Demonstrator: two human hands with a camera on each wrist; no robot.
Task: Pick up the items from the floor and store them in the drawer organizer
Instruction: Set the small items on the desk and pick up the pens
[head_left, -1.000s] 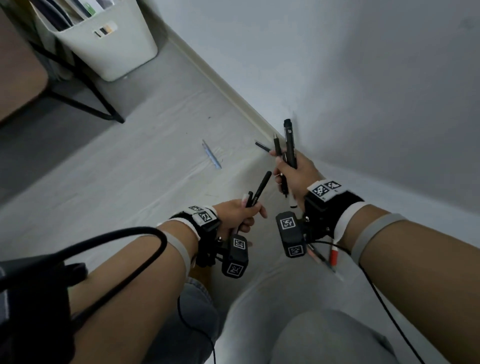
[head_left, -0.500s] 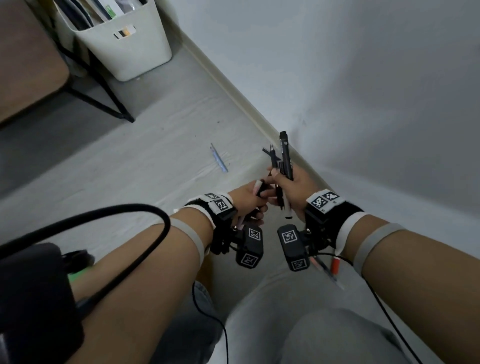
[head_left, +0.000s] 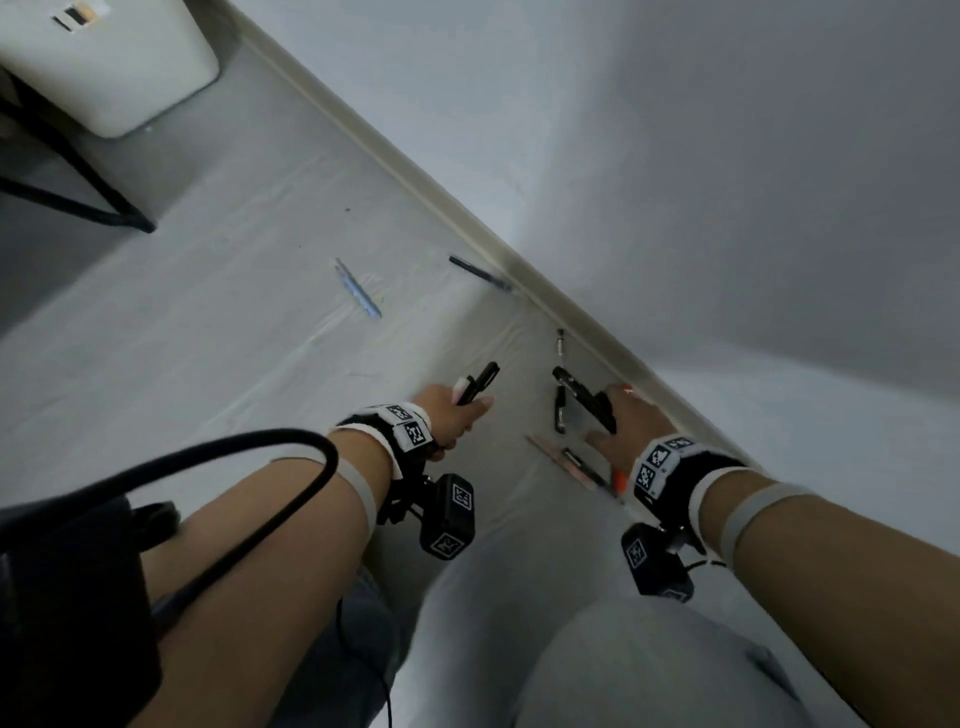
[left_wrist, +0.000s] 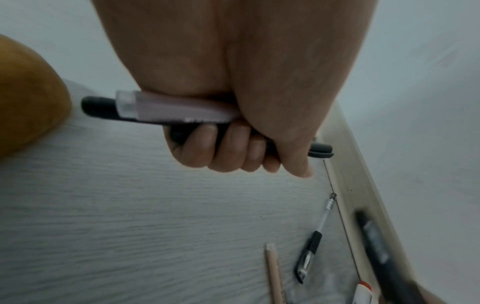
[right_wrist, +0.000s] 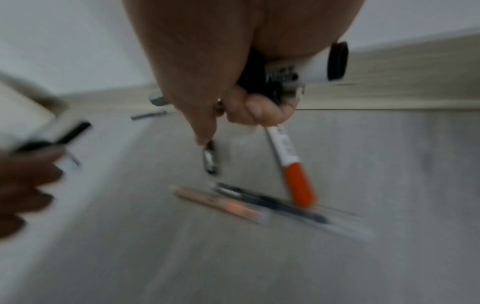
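— What have your hands got hold of?

— My left hand (head_left: 456, 415) has all its fingers (left_wrist: 226, 152) wrapped tight round a black pen (left_wrist: 98, 107) and a pale pink one (left_wrist: 179, 109), gripped side by side as a pair. My right hand (head_left: 621, 426) is curled round a bundle: a black marker (head_left: 582, 397), a white barrel with a black end cap (right_wrist: 330, 63), and a white pen with an orange cap (right_wrist: 293, 166) that hangs out below my fist. That hand's thumb sticks out straight; the wrist view there is blurred, so I can't count every pen in the bunch.

— What lies on the floor (head_left: 218, 312)?

— At about 9 o'clock from my right hand, just beside it, a pale wooden pencil (head_left: 556, 460) and a dark pen (head_left: 584, 465) lie next to each other. At 11 o'clock of that hand a clear-barrelled pen with a black grip (left_wrist: 315, 238) lies close to the baseboard (head_left: 457, 208). Farther off, at 11 o'clock from my left hand, lies a light blue pen (head_left: 358, 288), and at 12 o'clock from it a dark blue one (head_left: 480, 273) with its tip against the baseboard.

— Anything else about?

— A white bin (head_left: 109, 67) at 10 o'clock, well apart from everything, with a black furniture leg (head_left: 78, 161) in front of it.
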